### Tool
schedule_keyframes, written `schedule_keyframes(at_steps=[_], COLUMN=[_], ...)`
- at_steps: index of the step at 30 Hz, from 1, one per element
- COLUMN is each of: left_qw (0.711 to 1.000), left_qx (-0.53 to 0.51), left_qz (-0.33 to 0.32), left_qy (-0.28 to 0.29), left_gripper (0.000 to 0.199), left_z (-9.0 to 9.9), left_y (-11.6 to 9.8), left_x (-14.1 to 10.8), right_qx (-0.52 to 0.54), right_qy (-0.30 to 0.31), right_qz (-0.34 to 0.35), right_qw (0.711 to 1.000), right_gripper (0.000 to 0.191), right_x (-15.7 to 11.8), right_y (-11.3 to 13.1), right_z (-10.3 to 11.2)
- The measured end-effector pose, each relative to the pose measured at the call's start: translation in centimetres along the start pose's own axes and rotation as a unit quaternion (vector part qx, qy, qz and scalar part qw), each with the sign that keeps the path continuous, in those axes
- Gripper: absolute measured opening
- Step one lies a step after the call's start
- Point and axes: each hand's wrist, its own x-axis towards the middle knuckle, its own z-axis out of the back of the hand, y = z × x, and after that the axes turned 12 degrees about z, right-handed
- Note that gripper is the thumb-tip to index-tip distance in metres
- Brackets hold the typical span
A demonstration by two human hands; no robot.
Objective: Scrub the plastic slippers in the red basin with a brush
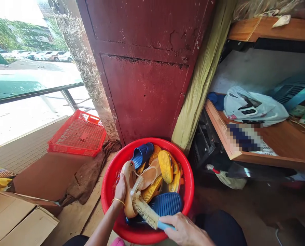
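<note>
My left hand (120, 188) is closed around the side of a beige sandal (129, 201), holding it tilted over a red basin (189, 191). The blue handle of a scrubbing brush (147, 212) is gripped in my right hand (184, 229). Its pale bristles touch the sandal near the strap. Inside the basin lie a second beige sandal (150, 174), several yellow slippers (165, 166), a dark blue slipper (169, 202) below the brush and another blue slipper (142, 153) at the back.
A maroon door (147, 92) stands behind the basin. To the left are a red plastic crate (78, 133), a brown cloth (84, 177) and a cardboard box (16, 218). A wooden shelf (270, 159) with a white plastic bag (254, 104) is at right.
</note>
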Motion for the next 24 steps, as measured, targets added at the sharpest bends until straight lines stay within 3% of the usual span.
schedule_keyframes(at_steps=[3, 6, 9, 12, 16, 20, 24], left_qw=[1.000, 0.999, 0.999, 0.997, 0.996, 0.996, 0.991], left_qx=[0.000, 0.022, 0.029, 0.023, 0.018, 0.014, 0.029], left_qz=[0.019, 0.020, -0.012, -0.068, -0.080, -0.080, -0.112], left_qy=[0.020, 0.041, 0.036, 0.030, 0.036, 0.046, 0.066], left_gripper=[0.075, 0.072, 0.068, 0.060, 0.059, 0.060, 0.056], left_z=[-0.6, -1.4, -1.8, -1.8, -1.7, -2.0, -2.5], left_y=[-0.2, -0.1, 0.3, 0.7, 1.3, 1.1, 0.4], left_x=[-0.3, -0.9, -1.7, -2.4, -2.5, -2.0, -2.7], right_qx=[0.027, 0.008, -0.079, -0.183, -0.219, -0.213, -0.276], right_qy=[-0.009, -0.051, -0.061, -0.071, -0.089, -0.125, -0.061], right_qz=[-0.019, 0.018, 0.062, 0.044, 0.027, 0.091, 0.078], right_qw=[0.999, 0.999, 0.993, 0.979, 0.971, 0.965, 0.956], right_gripper=[0.030, 0.044, 0.046, 0.050, 0.047, 0.047, 0.050], right_x=[-1.0, 0.4, 4.2, 9.1, 13.1, 11.5, 9.4], right_y=[-0.6, -0.1, 0.7, 1.1, 0.6, -0.1, 0.2], right_z=[1.8, 1.1, -2.1, -5.1, -5.7, -5.7, -6.1])
